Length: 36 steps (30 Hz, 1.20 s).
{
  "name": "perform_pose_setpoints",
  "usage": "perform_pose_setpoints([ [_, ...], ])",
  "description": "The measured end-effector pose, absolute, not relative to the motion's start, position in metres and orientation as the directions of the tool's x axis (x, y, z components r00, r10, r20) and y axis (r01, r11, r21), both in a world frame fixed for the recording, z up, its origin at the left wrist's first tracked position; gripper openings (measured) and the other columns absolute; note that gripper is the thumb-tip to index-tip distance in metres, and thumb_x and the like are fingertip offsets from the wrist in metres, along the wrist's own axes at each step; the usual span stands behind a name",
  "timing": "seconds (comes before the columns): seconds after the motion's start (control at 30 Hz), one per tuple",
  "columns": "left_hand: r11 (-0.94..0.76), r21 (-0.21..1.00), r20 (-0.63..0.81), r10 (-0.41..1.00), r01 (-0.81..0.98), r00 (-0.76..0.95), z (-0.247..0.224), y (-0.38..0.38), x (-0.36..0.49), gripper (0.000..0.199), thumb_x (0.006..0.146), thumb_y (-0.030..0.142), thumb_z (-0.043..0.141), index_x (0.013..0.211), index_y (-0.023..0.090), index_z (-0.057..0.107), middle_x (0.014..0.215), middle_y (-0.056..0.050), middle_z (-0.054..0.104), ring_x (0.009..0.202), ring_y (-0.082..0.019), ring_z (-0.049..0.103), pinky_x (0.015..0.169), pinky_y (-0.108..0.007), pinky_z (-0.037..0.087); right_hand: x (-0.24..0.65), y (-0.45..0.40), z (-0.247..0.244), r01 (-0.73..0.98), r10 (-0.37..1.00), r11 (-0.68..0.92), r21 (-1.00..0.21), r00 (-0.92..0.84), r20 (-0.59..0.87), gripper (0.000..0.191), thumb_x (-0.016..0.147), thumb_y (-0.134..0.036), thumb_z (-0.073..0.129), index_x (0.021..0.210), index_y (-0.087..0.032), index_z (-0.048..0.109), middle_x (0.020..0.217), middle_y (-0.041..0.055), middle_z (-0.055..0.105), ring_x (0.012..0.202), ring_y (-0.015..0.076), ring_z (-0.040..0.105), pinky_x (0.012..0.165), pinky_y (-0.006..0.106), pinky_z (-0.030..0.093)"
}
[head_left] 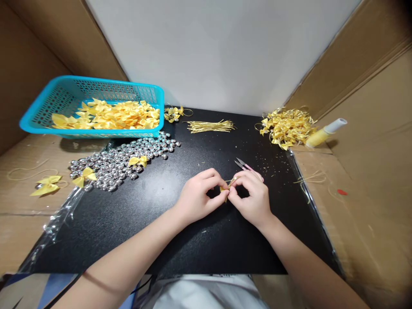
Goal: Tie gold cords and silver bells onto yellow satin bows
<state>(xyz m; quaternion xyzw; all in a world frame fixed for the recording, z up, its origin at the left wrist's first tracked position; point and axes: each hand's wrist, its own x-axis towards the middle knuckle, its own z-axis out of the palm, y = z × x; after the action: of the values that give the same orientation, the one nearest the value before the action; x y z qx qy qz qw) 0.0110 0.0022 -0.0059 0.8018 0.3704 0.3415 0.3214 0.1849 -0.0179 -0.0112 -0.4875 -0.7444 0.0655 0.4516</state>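
Over the middle of the black table (154,231), my left hand (202,195) pinches a small yellow ribbon bow (222,189), mostly hidden by the fingertips. Fingertip to fingertip with it, my right hand (252,195) is closed on a thin gold cord (232,182) at the bow. Whether the cord is looped or knotted there, I cannot tell. Small scissors (246,165) with pink handles lie just beyond my right hand, blades pointing away to the left and partly covered by the fingers.
A turquoise basket (93,134) of yellow bows stands back left. Silver beads (112,165) spread before it, with loose bows (139,161) on them. Cut gold cords (210,125) lie at the back. On the right are a pile of corded bows (286,126) and a yellow-wrapped tube (318,136).
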Motion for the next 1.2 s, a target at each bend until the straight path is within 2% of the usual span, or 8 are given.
perform_pose_setpoints([
  [0.3, -0.415, 0.764, 0.176, 0.871, 0.494, 0.46, -0.005, 0.004, 0.014, 0.009, 0.083, 0.021, 0.059, 0.074, 0.018, 0.061, 0.079, -0.002, 0.06, 0.077, -0.016, 0.057, 0.069, -0.027, 0.044, 0.182, -0.019, -0.016, 0.698, 0.79, 0.517, -0.496, -0.165, 0.59, 0.016, 0.076, -0.011, 0.058, 0.065, -0.022, 0.054, 0.071, -0.0016, 0.066, 0.071, 0.0164, 0.064, 0.082, 0.036, 0.043],
  [0.53, -0.393, 0.82, 0.167, 0.86, 0.417, 0.482, -0.006, 0.006, 0.014, 0.012, 0.084, 0.016, 0.056, 0.072, 0.018, 0.054, 0.077, -0.001, 0.055, 0.073, -0.014, 0.051, 0.066, -0.025, 0.042, 0.184, -0.017, -0.018, 0.727, 0.829, 0.455, -0.515, -0.134, 0.543, 0.016, 0.075, -0.01, 0.059, 0.065, -0.021, 0.054, 0.07, -0.0023, 0.066, 0.071, 0.0169, 0.065, 0.082, 0.037, 0.042],
  [0.67, -0.397, 0.849, 0.203, 0.855, 0.348, 0.478, -0.006, 0.007, 0.013, 0.01, 0.086, 0.015, 0.055, 0.076, 0.017, 0.056, 0.079, 0.0, 0.056, 0.074, -0.012, 0.051, 0.067, -0.023, 0.041, 0.19, -0.016, -0.014, 0.68, 0.858, 0.436, -0.59, -0.115, 0.501, 0.014, 0.075, -0.012, 0.06, 0.066, -0.022, 0.056, 0.073, -0.0005, 0.067, 0.076, 0.019, 0.066, 0.089, 0.041, 0.044],
  [0.8, -0.408, 0.852, 0.217, 0.847, 0.33, 0.486, -0.006, 0.007, 0.012, 0.009, 0.087, 0.017, 0.055, 0.078, 0.018, 0.057, 0.08, -0.001, 0.057, 0.075, -0.013, 0.053, 0.068, -0.024, 0.042, 0.192, -0.016, -0.009, 0.582, 0.881, 0.448, -0.678, -0.16, 0.445, 0.008, 0.079, -0.018, 0.062, 0.085, -0.022, 0.066, 0.09, 0.0042, 0.072, 0.091, 0.0222, 0.067, 0.089, 0.041, 0.049],
  [0.87, -0.422, 0.848, 0.227, 0.836, 0.32, 0.499, -0.006, 0.007, 0.012, 0.009, 0.087, 0.018, 0.056, 0.079, 0.018, 0.058, 0.081, -0.001, 0.058, 0.076, -0.013, 0.053, 0.069, -0.025, 0.043, 0.19, -0.016, -0.009, 0.531, 0.894, 0.434, -0.728, -0.153, 0.421, 0.007, 0.082, -0.021, 0.064, 0.087, -0.022, 0.069, 0.094, 0.0053, 0.072, 0.095, 0.0227, 0.067, 0.087, 0.04, 0.051],
  [1.03, -0.403, 0.864, 0.207, 0.831, 0.301, 0.517, -0.004, 0.006, 0.012, 0.01, 0.088, 0.019, 0.055, 0.078, 0.018, 0.059, 0.081, -0.002, 0.059, 0.076, -0.014, 0.054, 0.07, -0.025, 0.044, 0.19, -0.012, -0.015, 0.418, 0.934, 0.33, -0.846, -0.014, 0.357, 0.015, 0.086, -0.023, 0.063, 0.071, -0.022, 0.067, 0.086, 0.0049, 0.072, 0.089, 0.0214, 0.068, 0.086, 0.04, 0.053],
  [1.2, -0.364, 0.879, 0.193, 0.863, 0.309, 0.468, -0.001, 0.007, 0.012, 0.014, 0.089, 0.021, 0.055, 0.075, 0.017, 0.057, 0.078, -0.001, 0.058, 0.073, -0.013, 0.053, 0.066, -0.023, 0.041, 0.2, -0.007, -0.018, 0.305, 0.945, 0.233, -0.923, 0.153, 0.289, 0.014, 0.086, -0.03, 0.064, 0.077, -0.021, 0.07, 0.095, 0.0071, 0.071, 0.096, 0.0222, 0.067, 0.088, 0.04, 0.054],
])
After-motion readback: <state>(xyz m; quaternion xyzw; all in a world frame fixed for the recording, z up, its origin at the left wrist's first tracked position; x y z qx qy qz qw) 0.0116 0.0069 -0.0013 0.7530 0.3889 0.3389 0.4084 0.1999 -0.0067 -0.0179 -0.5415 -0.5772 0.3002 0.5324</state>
